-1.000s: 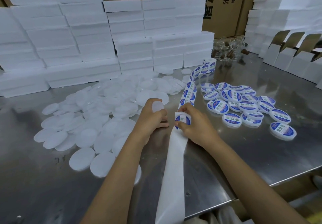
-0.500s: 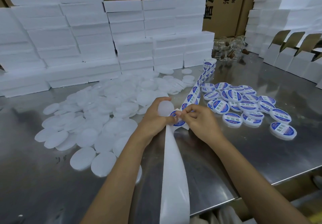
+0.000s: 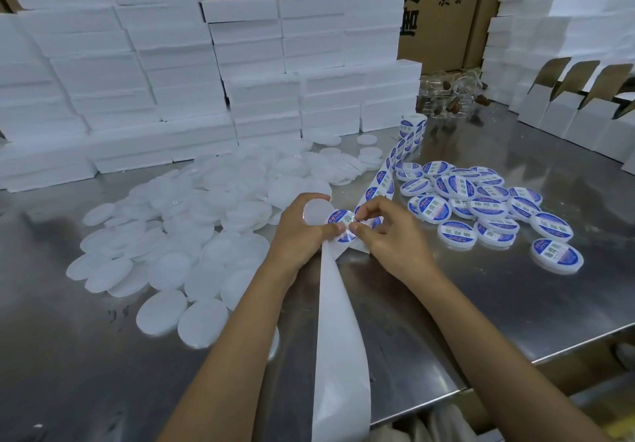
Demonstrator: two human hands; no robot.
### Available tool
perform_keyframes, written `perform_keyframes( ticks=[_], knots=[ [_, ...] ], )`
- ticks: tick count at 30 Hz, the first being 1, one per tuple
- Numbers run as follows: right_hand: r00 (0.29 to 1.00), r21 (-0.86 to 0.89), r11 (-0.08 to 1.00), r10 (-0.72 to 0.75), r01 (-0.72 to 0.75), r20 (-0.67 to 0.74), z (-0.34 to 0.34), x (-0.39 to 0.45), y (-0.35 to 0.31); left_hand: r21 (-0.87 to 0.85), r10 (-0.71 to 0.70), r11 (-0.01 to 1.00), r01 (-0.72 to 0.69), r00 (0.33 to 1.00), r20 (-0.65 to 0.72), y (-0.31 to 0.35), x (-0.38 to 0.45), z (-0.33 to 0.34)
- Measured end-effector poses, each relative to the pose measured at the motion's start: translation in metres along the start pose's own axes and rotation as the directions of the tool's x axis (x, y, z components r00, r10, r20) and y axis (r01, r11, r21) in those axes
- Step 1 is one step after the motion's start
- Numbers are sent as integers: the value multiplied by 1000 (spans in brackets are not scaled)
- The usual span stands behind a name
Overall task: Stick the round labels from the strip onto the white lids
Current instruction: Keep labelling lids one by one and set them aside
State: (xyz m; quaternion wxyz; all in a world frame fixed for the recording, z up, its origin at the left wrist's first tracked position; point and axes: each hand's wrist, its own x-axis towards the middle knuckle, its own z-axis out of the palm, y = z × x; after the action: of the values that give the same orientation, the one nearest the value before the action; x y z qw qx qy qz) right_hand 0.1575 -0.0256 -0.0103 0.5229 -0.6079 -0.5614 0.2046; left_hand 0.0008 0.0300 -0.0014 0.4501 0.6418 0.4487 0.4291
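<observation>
Two bare hands meet over a steel table [image 3: 498,304], working a round blue-and-white label [image 3: 341,226] free of its strip [image 3: 385,180]. The left hand [image 3: 302,235] grips one plain white lid [image 3: 318,213], held tilted above the tabletop, with its thumb lying against the label's near edge. The right hand [image 3: 395,238] pinches the label's other edge between thumb and forefinger, the remaining fingers curled. The label sits just beside the held lid, touching or overlapping its rim; whether it is stuck down yet cannot be told.

The strip runs from a small roll [image 3: 414,125] at the back of the table down to the hands, with about seven labels visible along it. Its bare white backing [image 3: 340,355] trails from the hands over the table's near edge.

To the left lies a loose heap of plain white lids [image 3: 192,235], several dozen and too overlapped to count exactly. To the right lie labelled lids [image 3: 481,208], roughly twenty, some stacked on each other, one [image 3: 556,256] lying apart nearest the front.

Stacks of white foam boxes [image 3: 137,73] line the back, brown cartons [image 3: 433,5] stand behind them, and four open white cartons [image 3: 567,108] stand at right. A cluster of clear glass jars [image 3: 446,98] sits near the roll; their number cannot be told.
</observation>
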Motion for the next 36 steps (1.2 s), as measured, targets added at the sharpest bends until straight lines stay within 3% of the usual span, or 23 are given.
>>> perform_keyframes(
  ticks=[6, 11, 14, 19, 25, 27, 29, 33, 36],
  knots=[
    [999, -22, 999, -36, 36, -8, 0, -1, -2, 19, 15, 1000, -15, 1000, 5, 1, 0, 1],
    [975, -68, 977, -207, 202, -78, 1, -2, -6, -11, -11, 1000, 11, 999, 32, 1, -2, 2],
    [965, -8, 976, -217, 218, -147, 0, -3, -11, -28, -44, 999, 46, 998, 44, 3, -3, 2],
    [967, 261, 952, -101, 162, -234, -7, -5, -18, -55, -166, 984, 169, 984, 62, 11, -4, 4],
    [958, 641, 767, 206, -30, -201, -21, -3, -21, 11, -145, 989, 145, 989, -3, 15, -6, 0],
    [954, 690, 718, 262, -91, -147, -22, -1, -19, -57, -216, 975, 217, 976, 18, 18, -5, -1],
    [955, 675, 725, 278, -138, -103, -21, 0, -19, -239, -290, 928, 287, 957, 24, 23, -4, -4],
    [984, 581, 805, 176, -124, -34, -9, 1, -23, -520, -278, 811, 268, 959, 61, 25, -2, -15],
    [996, 490, 867, 81, -90, 39, 6, 8, -34, -766, -286, 536, 355, 930, 231, 26, -4, -16]
  ],
)
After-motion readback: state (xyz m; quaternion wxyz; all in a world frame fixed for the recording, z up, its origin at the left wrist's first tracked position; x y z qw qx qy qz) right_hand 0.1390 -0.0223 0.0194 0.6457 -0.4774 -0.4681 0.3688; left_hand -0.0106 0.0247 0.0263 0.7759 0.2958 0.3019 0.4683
